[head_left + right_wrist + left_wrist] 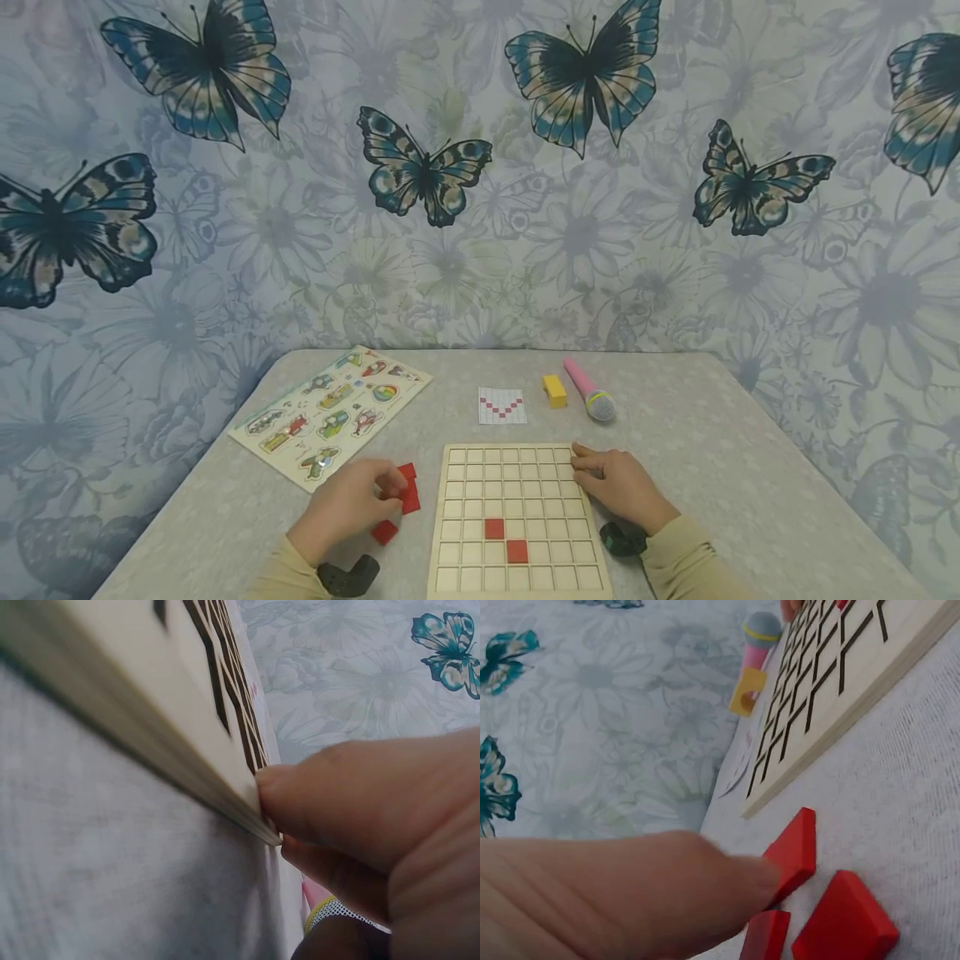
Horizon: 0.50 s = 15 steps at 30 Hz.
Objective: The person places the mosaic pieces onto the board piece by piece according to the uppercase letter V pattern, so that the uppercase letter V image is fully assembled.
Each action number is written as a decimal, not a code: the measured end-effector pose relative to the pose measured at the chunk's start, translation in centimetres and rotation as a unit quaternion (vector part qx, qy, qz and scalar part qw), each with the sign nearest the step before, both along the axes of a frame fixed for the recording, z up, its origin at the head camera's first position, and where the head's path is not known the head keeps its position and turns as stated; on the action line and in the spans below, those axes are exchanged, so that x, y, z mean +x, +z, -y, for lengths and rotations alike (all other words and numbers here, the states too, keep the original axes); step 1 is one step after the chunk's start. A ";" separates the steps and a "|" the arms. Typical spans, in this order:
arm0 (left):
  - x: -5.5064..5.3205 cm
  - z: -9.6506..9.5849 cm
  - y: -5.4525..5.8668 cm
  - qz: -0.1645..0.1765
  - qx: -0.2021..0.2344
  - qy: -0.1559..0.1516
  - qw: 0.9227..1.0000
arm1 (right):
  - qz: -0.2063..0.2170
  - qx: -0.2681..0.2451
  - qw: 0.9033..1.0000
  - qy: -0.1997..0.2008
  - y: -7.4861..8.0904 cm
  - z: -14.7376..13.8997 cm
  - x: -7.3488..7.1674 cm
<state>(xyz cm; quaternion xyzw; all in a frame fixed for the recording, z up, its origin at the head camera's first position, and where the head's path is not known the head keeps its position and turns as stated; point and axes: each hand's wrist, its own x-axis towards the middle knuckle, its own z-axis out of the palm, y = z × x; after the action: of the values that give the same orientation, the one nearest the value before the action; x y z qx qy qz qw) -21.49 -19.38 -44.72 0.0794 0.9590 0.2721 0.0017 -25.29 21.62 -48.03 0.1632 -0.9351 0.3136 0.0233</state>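
A wooden grid board [551, 552] lies flat in front of me, with one red square tile [494, 529] and another red tile [517, 551] in its cells. At the board's far right corner my right hand [618, 485] pinches the edge between thumb and fingers, also seen in the right wrist view. My left hand [348, 504] hovers at the loose red tiles [410, 497] left of the board, thumb and forefinger apart around them. In the left wrist view its thumb [705, 889] overlaps one red tile [799, 847]; the other fingers are hidden.
A pattern card [502, 406] with red squares lies beyond the board. Right of it are a yellow block [554, 391] and a pink toy microphone [588, 390]. A picture puzzle board [330, 412] lies at the far left. The butterfly-patterned wall [487, 292] rises behind the table.
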 end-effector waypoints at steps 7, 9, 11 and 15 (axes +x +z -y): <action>0.0 0.2 -0.7 0.014 0.004 -0.038 0.999 | 0.003 -0.004 1.000 -0.006 0.0 0.1 0.0; 0.0 0.0 -0.8 0.016 0.006 -0.039 0.999 | 0.003 -0.004 1.000 -0.008 -0.1 0.1 0.0; 0.0 -0.2 -0.9 0.012 0.005 -0.038 0.999 | 0.000 -0.003 1.000 -0.009 -0.2 0.1 -0.1; 0.0 -0.5 -1.1 0.004 0.000 -0.040 0.999 | -0.002 -0.005 1.000 -0.012 -0.2 0.1 -0.1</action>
<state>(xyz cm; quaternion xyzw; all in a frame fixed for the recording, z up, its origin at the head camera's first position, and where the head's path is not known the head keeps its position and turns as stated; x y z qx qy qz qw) -21.47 -18.89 -45.79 0.1163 0.9551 0.2719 0.0166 -25.39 21.49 -48.28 0.1522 -0.9356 0.3173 0.0296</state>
